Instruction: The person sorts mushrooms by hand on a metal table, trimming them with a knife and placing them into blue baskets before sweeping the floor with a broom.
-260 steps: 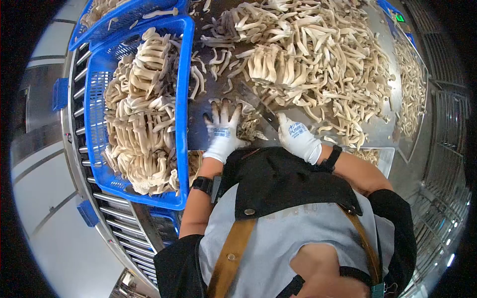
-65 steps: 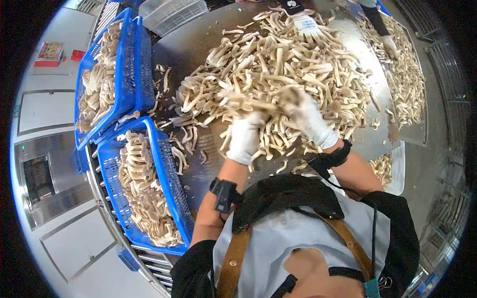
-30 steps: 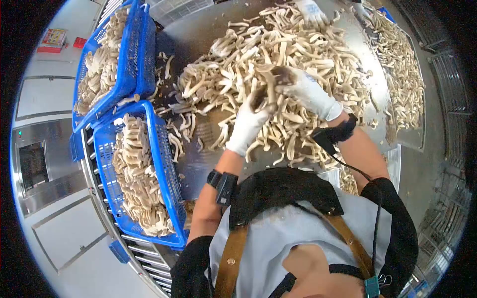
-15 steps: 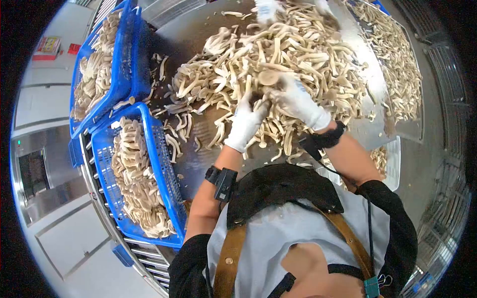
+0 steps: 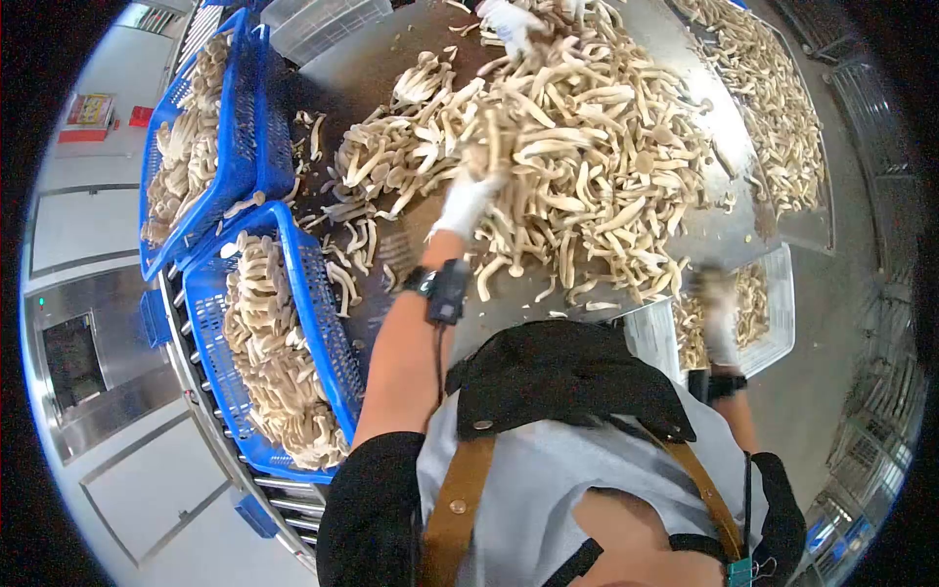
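My left hand (image 5: pixel 464 203), in a white glove with soiled fingertips, is at the near left side of a big mushroom pile (image 5: pixel 597 147) on the metal table. Its fingers are closed around a long pale mushroom (image 5: pixel 493 139) that stands up from them, slightly blurred. My right hand (image 5: pixel 721 318), also gloved, is over a white crate (image 5: pixel 781 303) at the table's right edge, with sliced or small mushrooms (image 5: pixel 751 301) inside. Motion smears its fingers, so I cannot tell whether they hold anything.
Blue baskets of mushrooms, one near (image 5: pixel 337 391) and one farther (image 5: pixel 230 186), stand on a roller conveyor (image 5: pixel 293 504) at the left. Another person's gloved hand (image 5: pixel 514 24) reaches into the pile's far side. More mushrooms (image 5: pixel 773 108) cover a surface at the right.
My right hand has left the pile and swung right and toward me, over the white crate. My left hand has shifted slightly left. The other person's hand has moved too.
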